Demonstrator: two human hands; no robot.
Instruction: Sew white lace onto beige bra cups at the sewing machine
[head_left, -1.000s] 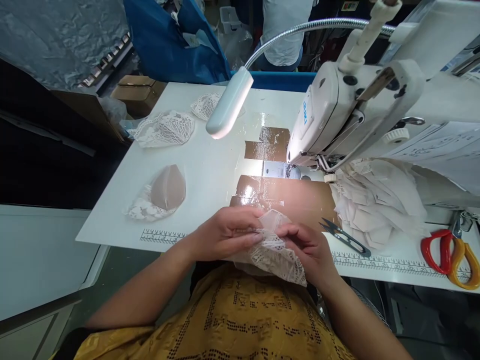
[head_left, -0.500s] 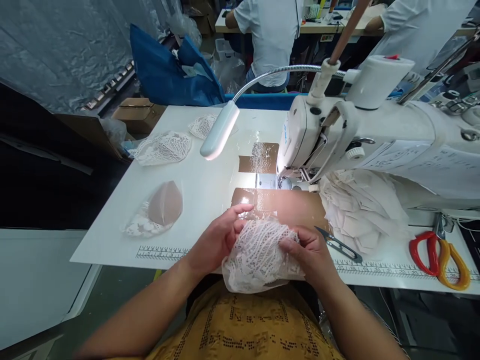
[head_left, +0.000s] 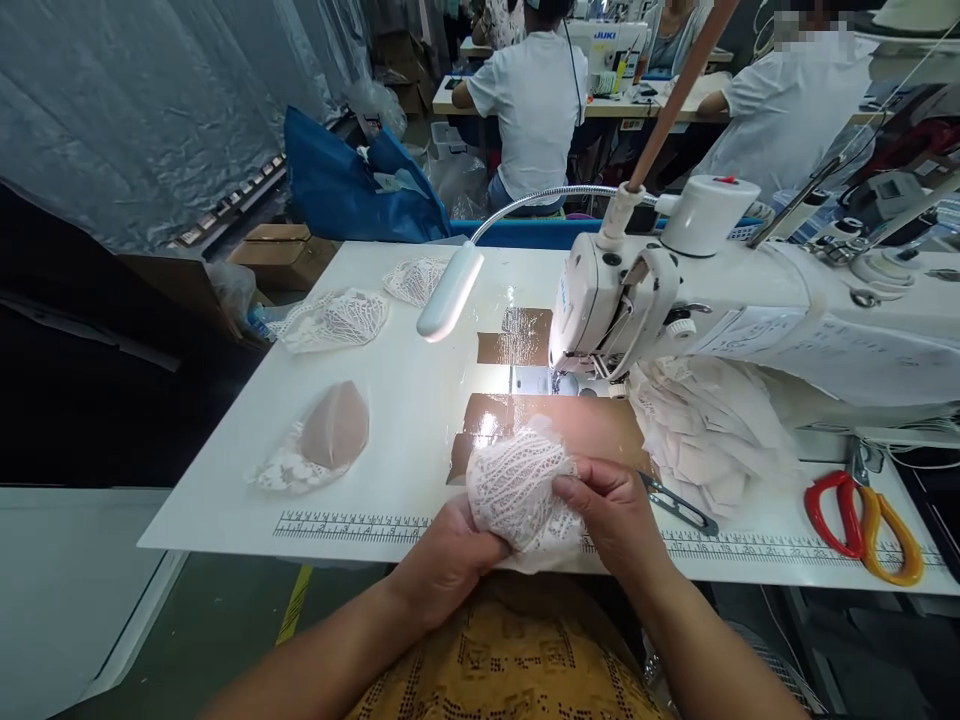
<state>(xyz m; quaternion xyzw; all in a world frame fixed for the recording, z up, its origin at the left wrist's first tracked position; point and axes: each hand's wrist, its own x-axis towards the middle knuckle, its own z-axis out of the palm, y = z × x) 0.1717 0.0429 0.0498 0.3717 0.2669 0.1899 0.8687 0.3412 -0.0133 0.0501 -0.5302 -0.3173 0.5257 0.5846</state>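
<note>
A white lace piece [head_left: 521, 490], rounded like a cup with sheer fabric at its edges, is held above the front edge of the table. My left hand [head_left: 454, 555] grips its lower left edge, thumb on top. At its right side, my right hand [head_left: 615, 505] pinches the edge between thumb and fingers. The sewing machine [head_left: 600, 300] stands beyond, its needle area lit. Small thread snips [head_left: 682, 503] lie just right of my right hand.
A beige cup on lace [head_left: 335, 425] and two lace pieces [head_left: 337, 318] [head_left: 414, 281] lie left. Right are a fabric pile [head_left: 705, 430] and red-and-yellow scissors [head_left: 892, 535]. A lamp [head_left: 451, 290] hangs over the table. Two people in white shirts sit beyond.
My left hand has moved down to the lace piece's lower left edge and closed on it. The lace piece is turned and slightly raised. The camera view has tilted up a little.
</note>
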